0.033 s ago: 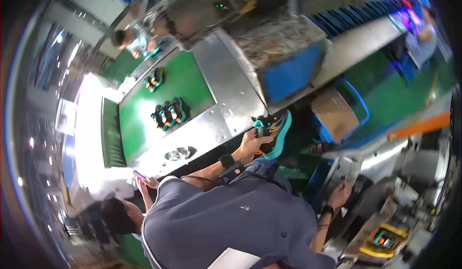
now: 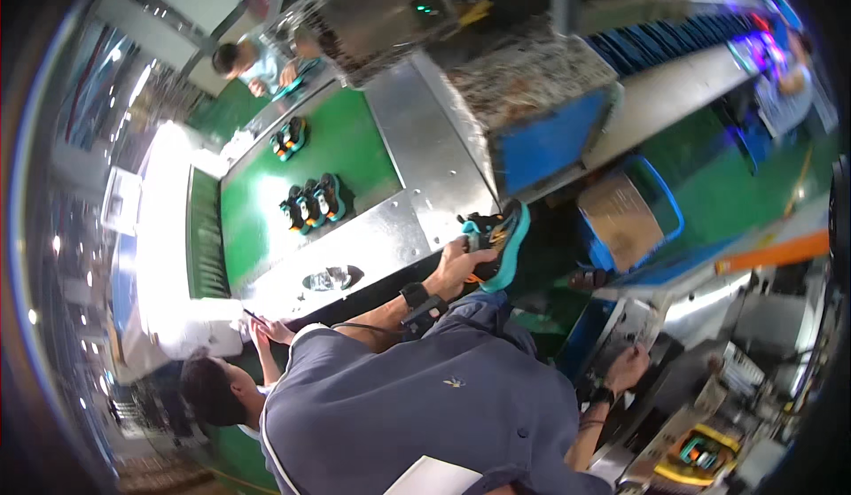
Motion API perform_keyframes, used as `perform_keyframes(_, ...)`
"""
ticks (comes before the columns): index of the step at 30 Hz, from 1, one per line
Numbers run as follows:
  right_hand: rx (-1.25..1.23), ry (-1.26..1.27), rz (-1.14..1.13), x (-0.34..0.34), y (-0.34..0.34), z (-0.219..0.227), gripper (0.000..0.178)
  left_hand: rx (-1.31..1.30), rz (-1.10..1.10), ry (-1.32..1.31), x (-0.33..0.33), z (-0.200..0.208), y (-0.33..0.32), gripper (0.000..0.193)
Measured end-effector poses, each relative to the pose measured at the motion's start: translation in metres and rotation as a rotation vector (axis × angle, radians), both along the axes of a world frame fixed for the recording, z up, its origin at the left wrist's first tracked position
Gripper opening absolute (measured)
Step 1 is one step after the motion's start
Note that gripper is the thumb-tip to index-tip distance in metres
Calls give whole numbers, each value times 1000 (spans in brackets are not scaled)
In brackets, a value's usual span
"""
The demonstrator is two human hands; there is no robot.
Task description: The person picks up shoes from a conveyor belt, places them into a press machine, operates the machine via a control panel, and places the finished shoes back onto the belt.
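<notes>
My left hand (image 2: 459,266) is closed round a black sneaker (image 2: 496,241) with orange marks and a thick teal sole. It holds the sneaker on its side, in front of the metal table's near corner, with the sole facing right. My right hand (image 2: 628,368) is off to the right beside a machine (image 2: 625,322), its fingers curled. Whatever those fingers hold, if anything, is hidden. Below that hand, a yellow holder (image 2: 700,451) on the machine has a black, teal and orange piece in it.
Several similar sneakers (image 2: 312,202) stand on the green belt (image 2: 368,163), with more sneakers (image 2: 288,139) farther back. A blue crate (image 2: 678,220) with cardboard is at right. One person (image 2: 213,393) is close at left; another person (image 2: 257,65) works across the belt.
The sneaker in my left hand has turned slightly, and its sole shows more edge-on. The whole view has shifted a little. My right hand stays beside the machine.
</notes>
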State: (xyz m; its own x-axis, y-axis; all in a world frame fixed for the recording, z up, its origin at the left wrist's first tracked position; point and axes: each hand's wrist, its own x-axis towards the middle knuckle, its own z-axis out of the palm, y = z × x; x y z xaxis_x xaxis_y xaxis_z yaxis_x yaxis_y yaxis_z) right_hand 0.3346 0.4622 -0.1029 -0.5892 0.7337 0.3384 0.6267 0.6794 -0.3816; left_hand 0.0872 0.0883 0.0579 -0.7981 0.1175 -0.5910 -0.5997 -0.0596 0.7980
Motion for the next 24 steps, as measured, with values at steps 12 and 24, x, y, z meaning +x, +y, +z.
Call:
perform_keyframes(12,207,550,616,-373,-56,369,12,-540,541,222,-175,-178,-300,50)
perform_keyframes(24,57,-130,656,-896,-208,519,64,-1005,646,88,-213,-254,-403,71)
